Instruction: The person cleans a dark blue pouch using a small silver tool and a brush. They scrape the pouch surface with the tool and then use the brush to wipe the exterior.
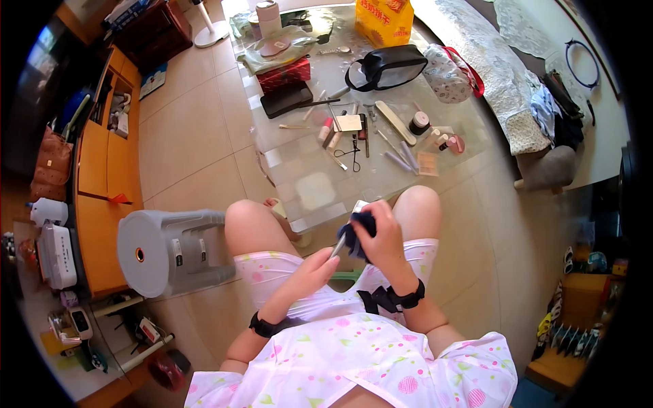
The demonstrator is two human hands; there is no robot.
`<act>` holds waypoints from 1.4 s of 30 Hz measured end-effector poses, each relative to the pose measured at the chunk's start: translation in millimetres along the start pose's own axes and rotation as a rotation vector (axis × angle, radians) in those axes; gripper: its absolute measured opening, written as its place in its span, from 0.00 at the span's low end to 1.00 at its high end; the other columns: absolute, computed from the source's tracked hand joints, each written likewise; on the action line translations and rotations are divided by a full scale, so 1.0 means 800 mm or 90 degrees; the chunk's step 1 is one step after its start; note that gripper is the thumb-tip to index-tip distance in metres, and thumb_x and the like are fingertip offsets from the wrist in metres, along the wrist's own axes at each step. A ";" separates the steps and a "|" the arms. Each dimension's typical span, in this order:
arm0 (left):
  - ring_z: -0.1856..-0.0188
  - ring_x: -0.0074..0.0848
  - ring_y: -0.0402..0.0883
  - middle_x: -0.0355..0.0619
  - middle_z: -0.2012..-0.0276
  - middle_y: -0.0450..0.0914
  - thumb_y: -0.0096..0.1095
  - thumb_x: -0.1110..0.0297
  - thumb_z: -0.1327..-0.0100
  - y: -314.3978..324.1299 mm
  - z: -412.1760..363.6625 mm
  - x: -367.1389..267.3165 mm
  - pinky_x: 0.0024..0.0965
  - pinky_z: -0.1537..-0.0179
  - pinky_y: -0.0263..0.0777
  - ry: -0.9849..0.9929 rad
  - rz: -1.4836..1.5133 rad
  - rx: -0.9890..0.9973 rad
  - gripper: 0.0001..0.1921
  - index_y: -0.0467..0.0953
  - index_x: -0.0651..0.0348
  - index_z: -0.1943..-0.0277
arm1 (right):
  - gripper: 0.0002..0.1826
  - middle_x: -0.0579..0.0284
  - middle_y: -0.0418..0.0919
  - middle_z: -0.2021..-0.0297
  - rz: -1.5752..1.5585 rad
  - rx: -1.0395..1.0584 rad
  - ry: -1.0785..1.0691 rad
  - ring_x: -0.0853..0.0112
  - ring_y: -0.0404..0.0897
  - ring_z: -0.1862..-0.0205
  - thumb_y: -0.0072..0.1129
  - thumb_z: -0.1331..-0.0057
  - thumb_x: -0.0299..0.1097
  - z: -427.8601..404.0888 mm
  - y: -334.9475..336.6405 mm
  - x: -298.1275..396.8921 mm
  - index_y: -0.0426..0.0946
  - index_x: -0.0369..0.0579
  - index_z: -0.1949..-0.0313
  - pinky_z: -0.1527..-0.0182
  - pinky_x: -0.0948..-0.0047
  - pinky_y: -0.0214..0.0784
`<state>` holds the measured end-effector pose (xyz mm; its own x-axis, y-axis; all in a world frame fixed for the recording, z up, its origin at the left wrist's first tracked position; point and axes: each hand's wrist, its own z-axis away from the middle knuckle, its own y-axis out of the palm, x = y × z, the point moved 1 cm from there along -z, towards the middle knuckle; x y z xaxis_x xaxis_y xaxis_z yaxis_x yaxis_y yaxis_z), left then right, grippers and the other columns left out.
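Above my lap, my left hand [317, 269] grips the near end of a slim light-coloured object [337, 248]. Wrapped around its farther part is a dark blue cloth [364, 222], pinched in my right hand [383, 235]. A pale, flat tip [359, 205] shows beyond the cloth; whether it belongs to the same object I cannot tell. On the table ahead lie an eyelash curler [354, 152], a nail file [395, 123], lilac tubes [402, 159], a small palette [427, 163] and a dark jar with a pale lid [419, 123].
The low table [352, 191] has a transparent cover. Farther back are a black clear-sided pouch [403, 69], a drawstring bag [446, 76], a yellow packet [383, 23] and a red box [283, 74]. A grey plastic stool [148, 255] lies tipped over on my left.
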<state>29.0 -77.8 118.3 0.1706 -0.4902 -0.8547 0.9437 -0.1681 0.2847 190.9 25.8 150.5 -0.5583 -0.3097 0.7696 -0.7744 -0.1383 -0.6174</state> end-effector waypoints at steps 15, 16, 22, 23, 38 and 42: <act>0.79 0.15 0.60 0.32 0.77 0.61 0.46 0.60 0.23 0.004 0.009 -0.008 0.22 0.79 0.57 -0.008 -0.012 0.026 0.14 0.63 0.57 0.65 | 0.12 0.53 0.75 0.61 0.058 -0.043 0.010 0.49 0.79 0.63 0.66 0.39 0.32 -0.003 -0.008 -0.001 0.74 0.47 0.59 0.64 0.56 0.72; 0.79 0.15 0.59 0.32 0.77 0.61 0.46 0.60 0.23 0.005 0.010 -0.009 0.22 0.79 0.57 -0.007 -0.024 0.029 0.13 0.64 0.57 0.65 | 0.12 0.54 0.75 0.61 0.072 -0.040 0.002 0.49 0.79 0.63 0.66 0.39 0.32 -0.002 -0.010 0.004 0.74 0.47 0.59 0.64 0.56 0.73; 0.79 0.14 0.60 0.32 0.78 0.62 0.45 0.59 0.23 -0.003 0.010 0.008 0.22 0.79 0.57 0.002 0.017 0.027 0.14 0.64 0.56 0.65 | 0.13 0.51 0.75 0.62 -0.027 0.063 -0.062 0.49 0.78 0.62 0.68 0.42 0.30 0.019 0.000 0.026 0.73 0.46 0.60 0.62 0.58 0.72; 0.79 0.14 0.60 0.32 0.78 0.62 0.45 0.59 0.23 -0.004 0.010 0.008 0.22 0.79 0.57 0.022 -0.011 0.020 0.14 0.64 0.56 0.65 | 0.13 0.53 0.75 0.61 -0.026 0.060 -0.064 0.49 0.79 0.61 0.68 0.41 0.32 0.018 0.002 0.021 0.73 0.47 0.59 0.63 0.56 0.73; 0.80 0.14 0.61 0.33 0.78 0.62 0.46 0.59 0.23 0.008 0.015 -0.007 0.21 0.80 0.56 0.008 -0.024 0.040 0.14 0.63 0.57 0.65 | 0.12 0.52 0.76 0.60 0.025 -0.032 0.009 0.49 0.79 0.62 0.66 0.39 0.32 0.009 -0.011 0.004 0.73 0.47 0.59 0.62 0.55 0.73; 0.80 0.14 0.61 0.32 0.78 0.62 0.46 0.59 0.23 0.011 0.016 -0.005 0.21 0.80 0.56 0.005 -0.019 0.042 0.14 0.65 0.57 0.64 | 0.12 0.53 0.75 0.60 0.043 0.009 -0.064 0.48 0.79 0.62 0.66 0.40 0.32 0.019 -0.009 0.017 0.73 0.48 0.59 0.63 0.55 0.73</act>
<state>32.9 -88.4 129.5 0.1444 -0.4774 -0.8667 0.9281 -0.2384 0.2860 193.6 8.4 163.2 -0.5756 -0.4114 0.7067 -0.7315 -0.1274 -0.6699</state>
